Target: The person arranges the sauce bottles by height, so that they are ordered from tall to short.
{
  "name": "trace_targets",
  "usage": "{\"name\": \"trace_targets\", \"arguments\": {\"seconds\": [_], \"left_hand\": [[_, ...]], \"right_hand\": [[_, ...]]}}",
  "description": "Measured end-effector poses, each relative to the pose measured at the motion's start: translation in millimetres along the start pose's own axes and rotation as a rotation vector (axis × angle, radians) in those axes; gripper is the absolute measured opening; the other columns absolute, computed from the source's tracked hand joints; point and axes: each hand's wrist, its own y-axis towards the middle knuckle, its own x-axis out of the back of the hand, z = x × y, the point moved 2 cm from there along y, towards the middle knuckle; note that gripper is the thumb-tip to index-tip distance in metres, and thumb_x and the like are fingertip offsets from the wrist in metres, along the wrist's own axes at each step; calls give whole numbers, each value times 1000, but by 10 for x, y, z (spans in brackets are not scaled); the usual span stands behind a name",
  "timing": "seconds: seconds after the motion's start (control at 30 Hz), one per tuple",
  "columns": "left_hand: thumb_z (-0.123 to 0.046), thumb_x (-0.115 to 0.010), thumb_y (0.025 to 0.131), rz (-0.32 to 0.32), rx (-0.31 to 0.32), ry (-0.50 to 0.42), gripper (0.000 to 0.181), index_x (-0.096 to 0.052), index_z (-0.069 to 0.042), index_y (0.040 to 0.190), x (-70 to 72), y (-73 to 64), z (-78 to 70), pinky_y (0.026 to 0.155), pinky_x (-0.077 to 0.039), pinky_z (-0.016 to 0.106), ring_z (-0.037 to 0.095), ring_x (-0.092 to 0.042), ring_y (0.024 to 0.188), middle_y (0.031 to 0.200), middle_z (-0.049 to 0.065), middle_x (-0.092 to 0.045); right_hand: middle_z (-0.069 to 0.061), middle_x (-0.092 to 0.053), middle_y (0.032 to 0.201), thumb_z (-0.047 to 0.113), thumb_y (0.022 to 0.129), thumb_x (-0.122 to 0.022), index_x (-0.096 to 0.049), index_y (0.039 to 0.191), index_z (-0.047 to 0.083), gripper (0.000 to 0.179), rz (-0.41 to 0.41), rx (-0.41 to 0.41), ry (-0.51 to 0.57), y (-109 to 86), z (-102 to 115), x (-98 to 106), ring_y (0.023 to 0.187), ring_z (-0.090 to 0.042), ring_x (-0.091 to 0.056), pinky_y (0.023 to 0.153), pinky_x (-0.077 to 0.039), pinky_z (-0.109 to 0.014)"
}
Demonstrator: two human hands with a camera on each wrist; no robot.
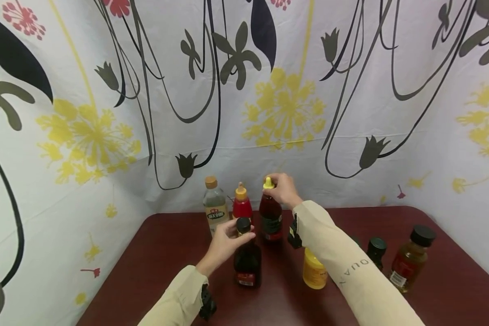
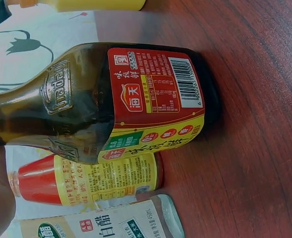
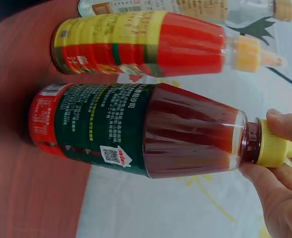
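My left hand [image 1: 225,243] grips the neck of a dark soy sauce bottle [image 1: 247,265], just under its black cap. In the left wrist view this bottle [image 2: 155,89] shows a red and yellow label with a barcode, and its base is at the tabletop. Farther back, my right hand [image 1: 284,189] holds a dark red sauce bottle [image 1: 270,215] by its yellow nozzle cap. Thumb and fingers pinch that cap [image 3: 272,144] in the right wrist view; a green and red label wraps the bottle's lower half. Both bottles stand upright.
A red squeeze bottle [image 1: 242,207] and a clear white vinegar bottle [image 1: 215,203] stand at the back left. Right of the hands are a yellow jar [image 1: 314,273], a dark-capped bottle [image 1: 376,250] and an amber bottle [image 1: 409,260]. Patterned cloth [image 1: 293,163] hangs behind the dark red table [image 1: 163,253].
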Motion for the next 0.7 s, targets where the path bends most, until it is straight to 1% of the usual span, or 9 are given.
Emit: {"name": "trace_targets", "arguments": {"seconds": [0.07, 0.27, 0.47, 0.7], "left_hand": [[-4, -65, 80, -3, -3, -1, 32, -58, 3, 110, 1, 3, 1, 79, -49, 26, 30, -58, 97, 102, 23, -61], [-4, -65, 80, -5, -2, 2, 31, -59, 4, 109, -3, 12, 2, 78, -49, 25, 29, -58, 97, 101, 19, -62], [-4, -65, 80, -5, -12, 12, 31, -58, 4, 109, -7, 11, -8, 78, -49, 26, 29, -58, 96, 102, 24, -61], [-6, -66, 79, -22, -5, 40, 31, -59, 2, 109, -4, 3, -8, 78, -49, 26, 21, -59, 95, 99, 16, -64]], "right_hand": [[-17, -61, 105, 7, 78, -67, -61, 108, -2, 32, -7, -8, 7, 2, -25, -51, 91, -27, -59, 73, -50, -34], [-16, -61, 106, 6, 78, -67, -60, 111, -1, 34, -18, -32, 25, 14, -80, -168, 92, -26, -58, 74, -50, -34], [-16, -61, 105, 8, 79, -67, -60, 110, 0, 33, -10, -32, 7, 31, -91, -194, 91, -26, -58, 74, -49, -35], [-16, -59, 105, 8, 80, -66, -58, 110, -1, 33, 27, -60, -6, 46, -83, -206, 91, -27, -56, 75, -48, -36]]}}
